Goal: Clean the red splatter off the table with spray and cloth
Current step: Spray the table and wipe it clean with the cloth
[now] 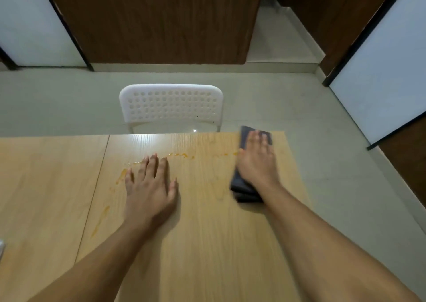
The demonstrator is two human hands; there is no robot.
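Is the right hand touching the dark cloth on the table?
Touching. The head view shows the right hand lying flat on the dark cloth, fingers straight, with cloth showing beyond the fingertips and under the wrist.

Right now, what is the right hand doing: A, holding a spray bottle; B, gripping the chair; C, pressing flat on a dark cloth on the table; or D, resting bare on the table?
C: the right hand lies with straight fingers on the dark cloth near the table's far right corner.

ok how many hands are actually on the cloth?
1. The right hand presses flat on the dark folded cloth near the far right corner; the left hand rests on the light wooden table.
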